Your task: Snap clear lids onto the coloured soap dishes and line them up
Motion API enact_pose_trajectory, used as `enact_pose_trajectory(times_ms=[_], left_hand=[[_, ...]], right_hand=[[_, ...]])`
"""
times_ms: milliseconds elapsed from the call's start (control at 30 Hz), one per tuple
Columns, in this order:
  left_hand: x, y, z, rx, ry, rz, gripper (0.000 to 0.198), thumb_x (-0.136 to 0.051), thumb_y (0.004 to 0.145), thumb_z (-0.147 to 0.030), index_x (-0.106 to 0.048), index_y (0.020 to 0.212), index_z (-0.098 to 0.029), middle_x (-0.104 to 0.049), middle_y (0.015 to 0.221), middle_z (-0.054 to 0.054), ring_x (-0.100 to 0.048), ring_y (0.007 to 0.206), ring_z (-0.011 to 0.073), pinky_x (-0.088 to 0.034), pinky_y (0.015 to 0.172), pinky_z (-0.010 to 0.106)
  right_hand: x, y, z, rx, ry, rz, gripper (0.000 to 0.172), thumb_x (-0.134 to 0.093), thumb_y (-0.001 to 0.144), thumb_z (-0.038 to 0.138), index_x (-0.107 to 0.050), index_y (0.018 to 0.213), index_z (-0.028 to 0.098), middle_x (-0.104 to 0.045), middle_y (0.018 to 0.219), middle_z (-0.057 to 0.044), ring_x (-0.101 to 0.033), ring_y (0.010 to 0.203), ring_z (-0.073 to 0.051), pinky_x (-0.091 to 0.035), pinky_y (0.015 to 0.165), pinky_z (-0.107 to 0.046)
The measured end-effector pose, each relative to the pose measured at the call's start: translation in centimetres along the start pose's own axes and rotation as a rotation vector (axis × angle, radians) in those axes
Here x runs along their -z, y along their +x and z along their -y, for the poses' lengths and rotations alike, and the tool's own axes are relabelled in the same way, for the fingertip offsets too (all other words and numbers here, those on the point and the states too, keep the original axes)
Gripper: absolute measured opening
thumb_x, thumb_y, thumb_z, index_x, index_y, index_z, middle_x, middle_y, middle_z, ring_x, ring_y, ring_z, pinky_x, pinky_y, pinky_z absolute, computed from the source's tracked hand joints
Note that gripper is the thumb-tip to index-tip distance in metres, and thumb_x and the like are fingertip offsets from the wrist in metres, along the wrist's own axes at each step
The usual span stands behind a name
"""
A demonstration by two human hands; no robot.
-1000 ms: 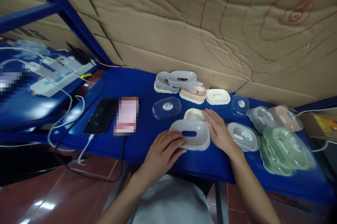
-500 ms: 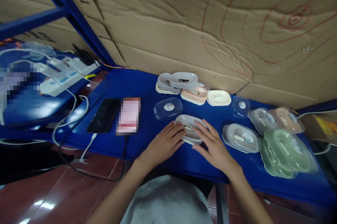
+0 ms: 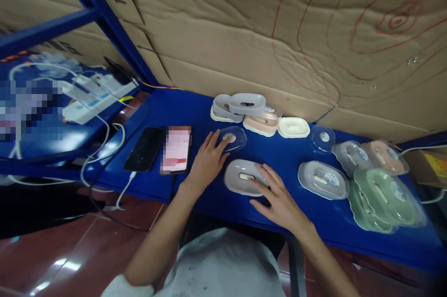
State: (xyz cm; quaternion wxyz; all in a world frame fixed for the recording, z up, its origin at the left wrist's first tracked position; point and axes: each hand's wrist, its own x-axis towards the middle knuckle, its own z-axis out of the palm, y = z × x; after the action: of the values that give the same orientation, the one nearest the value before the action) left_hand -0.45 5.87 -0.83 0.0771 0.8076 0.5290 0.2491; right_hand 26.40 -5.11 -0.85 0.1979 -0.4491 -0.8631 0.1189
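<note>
Phones [image 3: 145,149] lie side by side on the blue table [image 3: 167,106]. Just right of them the left hand [image 3: 206,164], fingers spread, touches a clear lid [image 3: 233,138]. Nearer the person sits a grey soap box [image 3: 242,177]; the right hand [image 3: 279,197], open and flat, rests fingertips on its right side.

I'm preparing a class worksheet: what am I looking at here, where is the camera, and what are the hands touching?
No machine here: a person works with bare hands, and a camera worn on the head looks down at them. The left hand rests fingertips on a clear lid; the right hand lies open on a grey oval dish. Lid and dish sit on a blue table. Two phones lie to the left, more lidded dishes to the right, cardboard behind.
</note>
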Motion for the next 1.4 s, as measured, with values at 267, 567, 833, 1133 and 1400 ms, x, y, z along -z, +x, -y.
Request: enact_pose_trajectory(times_ms=[267, 567, 833, 1133, 1400], left_hand=[[3.3, -4.6, -2.7, -0.325, -0.330, 0.138, 0.044, -0.055, 0.108, -0.024, -0.054, 0.151, -0.031, -0.052, 0.162, 0.008, -0.042, 0.156, 0.0270, -0.049, 0.121, 0.053], [0.9, -7.5, -2.9, -0.375, -0.249, 0.075, 0.047, -0.065, 0.103, -0.022, -0.055, 0.149, -0.028, -0.057, 0.156, 0.010, -0.042, 0.156, 0.0290, -0.050, 0.120, 0.058], [0.8, -8.0, -2.5, -0.459, -0.159, -0.014, 0.045, -0.068, 0.101, -0.020, -0.056, 0.145, -0.022, -0.063, 0.149, 0.014, -0.045, 0.154, 0.0305, -0.052, 0.117, 0.057], [1.1, -8.6, -2.7, -0.496, -0.038, -0.115, 0.046, -0.074, 0.098, -0.028, -0.060, 0.142, -0.022, -0.072, 0.137, 0.013, -0.066, 0.132, 0.0289, -0.056, 0.113, 0.052], [0.9, -8.9, -2.4, -0.496, -0.037, -0.098, 0.055, -0.072, 0.100, -0.028, -0.054, 0.152, -0.024, -0.073, 0.137, 0.011, -0.069, 0.129, 0.0269, -0.054, 0.115, 0.050]], right_hand=[[-0.6, -1.6, -0.5, -0.174, 0.047, -0.131, 0.102, -0.072, 0.098, 0.041, -0.002, 0.171, 0.038, -0.004, 0.179, -0.012, -0.016, 0.163, -0.038, -0.038, 0.124, -0.066], [-0.3, -0.8, 0.0, -0.032, -0.034, -0.018, 0.079, -0.062, 0.104, 0.034, -0.019, 0.170, 0.036, -0.027, 0.175, -0.010, -0.028, 0.161, -0.032, -0.044, 0.124, -0.057], [-0.6, -0.9, 0.5, 0.002, -0.078, -0.029, 0.080, -0.062, 0.104, 0.030, -0.018, 0.170, 0.036, -0.028, 0.175, -0.009, -0.027, 0.161, -0.032, -0.044, 0.125, -0.056], [-0.8, -0.5, 0.6, 0.037, -0.008, -0.015, 0.075, -0.059, 0.105, 0.024, -0.022, 0.169, 0.037, -0.022, 0.177, -0.008, -0.020, 0.163, -0.032, -0.046, 0.123, -0.057], [-0.8, -0.5, 0.8, 0.042, -0.075, -0.009, 0.076, -0.060, 0.105, 0.025, -0.023, 0.170, 0.034, -0.028, 0.175, -0.009, -0.020, 0.163, -0.033, -0.046, 0.123, -0.055]])
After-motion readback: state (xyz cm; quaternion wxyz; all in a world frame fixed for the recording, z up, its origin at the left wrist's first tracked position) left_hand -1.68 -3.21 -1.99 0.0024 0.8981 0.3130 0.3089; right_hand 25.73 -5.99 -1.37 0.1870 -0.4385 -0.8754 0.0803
